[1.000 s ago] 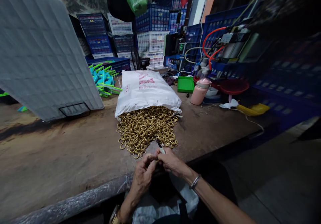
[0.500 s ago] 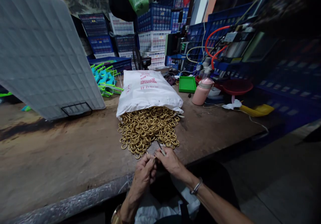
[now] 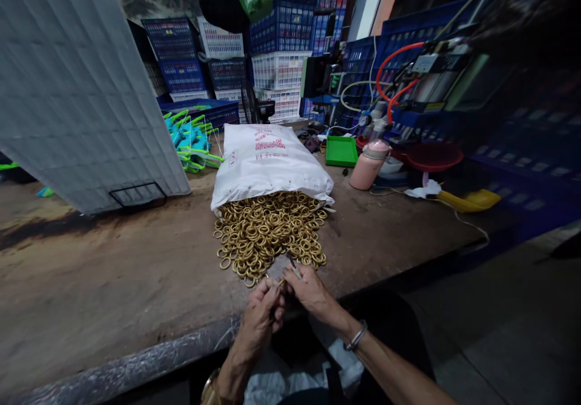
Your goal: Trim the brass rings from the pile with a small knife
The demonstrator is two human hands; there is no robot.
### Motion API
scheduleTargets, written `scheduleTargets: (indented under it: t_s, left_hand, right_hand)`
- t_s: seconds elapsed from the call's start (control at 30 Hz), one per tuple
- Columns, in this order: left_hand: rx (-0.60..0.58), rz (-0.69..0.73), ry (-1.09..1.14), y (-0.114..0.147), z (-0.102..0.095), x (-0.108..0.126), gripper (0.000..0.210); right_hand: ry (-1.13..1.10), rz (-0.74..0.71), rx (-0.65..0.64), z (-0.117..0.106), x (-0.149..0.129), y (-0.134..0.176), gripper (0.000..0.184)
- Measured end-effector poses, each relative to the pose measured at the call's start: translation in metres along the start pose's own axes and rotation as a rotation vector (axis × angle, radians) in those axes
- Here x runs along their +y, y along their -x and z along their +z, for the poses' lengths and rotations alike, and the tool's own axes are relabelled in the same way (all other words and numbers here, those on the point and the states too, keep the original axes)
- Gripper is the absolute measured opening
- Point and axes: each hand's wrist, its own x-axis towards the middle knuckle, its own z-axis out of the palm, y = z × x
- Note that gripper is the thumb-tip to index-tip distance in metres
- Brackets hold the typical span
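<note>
My left hand (image 3: 263,308) is closed in a pinch on a small brass-coloured ring (image 3: 282,282), partly hidden by the fingers. Close against it on the right, my right hand (image 3: 309,291) grips a slim knife-like tool (image 3: 296,269) with a pale handle and a thin dark tip pointing away from me; its exact kind is unclear. The right fingertips are at the ring too. Just beyond both hands lies a heap of gold-coloured rings (image 3: 267,229), spilling from the open mouth of a white woven sack (image 3: 272,166) with red print.
The wooden table (image 3: 113,284) has a plastic-wrapped front edge. A large pale ribbed panel (image 3: 91,102) leans at left. Behind the sack are a green tray (image 3: 341,152), a pink bottle (image 3: 368,167) and stacked crates (image 3: 281,69). A yellow scoop (image 3: 472,200) lies at right.
The right hand and its tool have shifted slightly, and the tool's handle is turned a little differently. The left hand keeps its pinch. The whole view has moved slightly.
</note>
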Motion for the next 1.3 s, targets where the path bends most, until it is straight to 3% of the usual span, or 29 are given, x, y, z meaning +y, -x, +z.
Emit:
scheduleTargets:
  t_s: [0.1,0.2,0.37,0.7,0.9,1.07,1.2,1.3]
  left_hand:
    - [0.011,0.007,0.037,-0.001,-0.001,-0.001,0.032]
    - [0.029,0.029,0.046,-0.002,-0.001,-0.003,0.032]
    - [0.033,0.070,-0.037,-0.003,-0.002,-0.004,0.033]
    - [0.105,0.069,-0.091,0.001,-0.002,-0.003,0.038]
    - [-0.022,0.023,0.125,0.020,0.001,0.007,0.032]
    - [0.031,0.027,0.280,0.028,-0.007,0.017,0.028]
    - [0.139,0.012,0.323,0.028,-0.020,0.017,0.027]
    - [0.152,-0.008,0.372,0.028,-0.029,0.018,0.023]
  right_hand:
    - [0.168,-0.044,0.051,-0.001,0.004,0.003,0.020]
    - [0.358,-0.145,-0.033,-0.001,0.007,0.009,0.010]
    - [0.552,-0.208,-0.118,0.000,0.009,0.015,0.021]
    - [0.655,-0.202,-0.227,-0.002,0.010,0.010,0.020]
    - [0.704,-0.265,-0.170,0.005,0.013,-0.001,0.017]
    - [0.673,-0.348,-0.054,0.019,-0.014,-0.020,0.026]
    - [0.791,-0.375,-0.088,0.031,-0.044,-0.036,0.038]
    - [0.912,-0.289,-0.136,0.039,-0.053,-0.045,0.027]
